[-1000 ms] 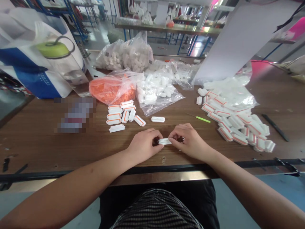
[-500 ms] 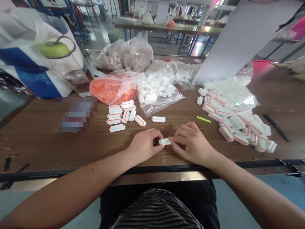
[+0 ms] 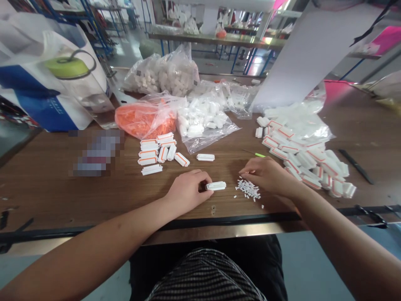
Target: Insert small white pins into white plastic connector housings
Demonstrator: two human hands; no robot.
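Observation:
My left hand (image 3: 191, 187) pinches one end of a white slotted plastic strip (image 3: 216, 185) between thumb and fingers, just above the table. Small openings run along the strip's upper face. To its right lies a heap of tiny white plastic pieces (image 3: 249, 190). My right hand (image 3: 266, 175) is at the heap's far edge, its fingertips drawn together; whatever they may hold is too small to make out. A similar white strip (image 3: 206, 157) lies alone beyond my left hand. The green-handled pick (image 3: 260, 155) is partly covered by my right hand.
White strips with orange lines form a small group (image 3: 163, 150) at left and a large pile (image 3: 308, 159) at right. Bags of orange parts (image 3: 145, 119) and white parts (image 3: 205, 119) stand behind. A black tool (image 3: 356, 166) lies far right, a lidded bottle (image 3: 67, 69) far left.
My right hand has left the strip and moved right to the heap of tiny pieces, which now shows. My left hand still holds the strip in about the same place.

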